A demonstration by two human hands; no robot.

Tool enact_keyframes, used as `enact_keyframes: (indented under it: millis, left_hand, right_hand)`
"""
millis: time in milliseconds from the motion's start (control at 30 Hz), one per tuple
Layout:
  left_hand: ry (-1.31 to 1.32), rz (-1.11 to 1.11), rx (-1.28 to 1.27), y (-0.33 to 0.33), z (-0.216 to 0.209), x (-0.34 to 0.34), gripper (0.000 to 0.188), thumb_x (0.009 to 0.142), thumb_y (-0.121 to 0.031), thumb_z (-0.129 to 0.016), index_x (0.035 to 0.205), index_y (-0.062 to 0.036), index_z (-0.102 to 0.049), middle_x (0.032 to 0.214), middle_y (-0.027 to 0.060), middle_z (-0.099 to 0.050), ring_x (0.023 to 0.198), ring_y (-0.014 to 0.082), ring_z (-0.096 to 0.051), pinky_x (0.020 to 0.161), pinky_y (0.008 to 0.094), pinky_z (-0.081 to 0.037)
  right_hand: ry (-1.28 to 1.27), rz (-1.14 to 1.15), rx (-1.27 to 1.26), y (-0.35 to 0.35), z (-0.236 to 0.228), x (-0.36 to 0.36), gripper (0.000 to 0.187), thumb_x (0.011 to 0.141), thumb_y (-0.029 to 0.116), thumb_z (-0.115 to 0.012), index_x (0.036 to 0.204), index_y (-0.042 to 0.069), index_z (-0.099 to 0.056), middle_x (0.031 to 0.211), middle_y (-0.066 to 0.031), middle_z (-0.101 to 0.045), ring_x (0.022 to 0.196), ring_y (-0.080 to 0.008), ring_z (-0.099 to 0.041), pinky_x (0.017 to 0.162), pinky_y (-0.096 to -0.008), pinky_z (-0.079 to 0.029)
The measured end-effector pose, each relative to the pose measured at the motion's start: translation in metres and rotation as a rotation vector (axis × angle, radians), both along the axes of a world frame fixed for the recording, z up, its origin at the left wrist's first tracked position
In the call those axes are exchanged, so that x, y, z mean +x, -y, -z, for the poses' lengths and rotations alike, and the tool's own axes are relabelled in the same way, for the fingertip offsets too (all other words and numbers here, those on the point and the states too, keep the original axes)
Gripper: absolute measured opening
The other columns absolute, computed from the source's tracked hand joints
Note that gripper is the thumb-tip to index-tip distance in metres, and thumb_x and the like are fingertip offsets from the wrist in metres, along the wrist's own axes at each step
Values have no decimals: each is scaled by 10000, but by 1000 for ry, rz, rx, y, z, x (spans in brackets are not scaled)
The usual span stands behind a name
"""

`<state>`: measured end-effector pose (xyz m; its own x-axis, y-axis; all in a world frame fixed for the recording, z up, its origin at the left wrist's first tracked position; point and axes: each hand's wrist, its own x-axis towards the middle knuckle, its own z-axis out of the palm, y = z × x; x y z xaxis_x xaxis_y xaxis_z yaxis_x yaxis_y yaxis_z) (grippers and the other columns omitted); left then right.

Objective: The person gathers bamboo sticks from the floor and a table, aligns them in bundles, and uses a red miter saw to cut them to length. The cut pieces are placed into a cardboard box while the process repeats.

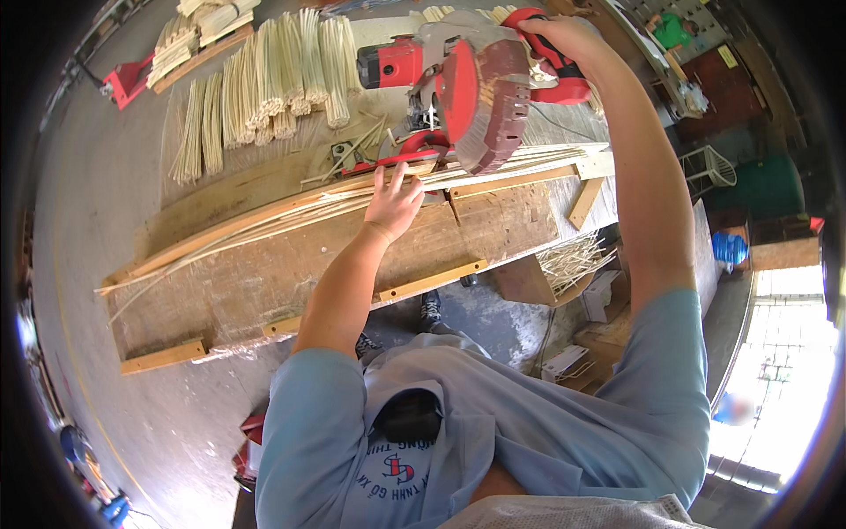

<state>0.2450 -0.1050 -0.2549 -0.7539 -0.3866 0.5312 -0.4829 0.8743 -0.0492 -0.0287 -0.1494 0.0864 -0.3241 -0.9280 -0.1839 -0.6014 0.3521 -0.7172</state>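
Observation:
A red mitre saw [460, 93] with a dusty blade guard stands at the far side of the bench, its head above a bundle of thin wooden strips [304, 210]. My right hand [564, 40] is closed round the saw's red and black handle, arm stretched far forward. Just left of the blade guard, my left hand [395, 204] grips the strips from above, fingers reaching over them towards the saw's red fence. The strips run lengthwise along the bench, their left ends fanning out slightly. The blade's lower edge is hidden by the guard.
Bundles of pale sticks [286, 75] lie behind the bench. Wooden battens [432, 279] are fixed along the worn bench board [264, 273]. Below its right part, a box [568, 264] holds offcuts. A red pallet jack [129, 81] stands far left; a blue water bottle [729, 249] is at right.

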Motion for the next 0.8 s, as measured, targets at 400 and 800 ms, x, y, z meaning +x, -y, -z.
enact_keyframes:
  millis: [400,800]
  left_hand:
    - [-31,-11,1,-1,4,-2,144,858,-198,-639,958,-118,-704,1205,25,-557,1330,345,-417,1052,673,-353]
    - [-77,-16,-1,-1,0,0,142,864,-198,-633,917,-90,-709,1088,25,-537,1288,354,-419,1042,658,-368]
  right_hand:
    - [13,164,-111,-52,19,20,357,939,363,-668,1085,39,-632,796,-59,-648,512,-130,-568,458,-276,-453]
    - [-59,240,-148,-83,35,42,328,932,345,-670,1041,42,-607,750,-54,-650,488,-130,-576,459,-278,-451]
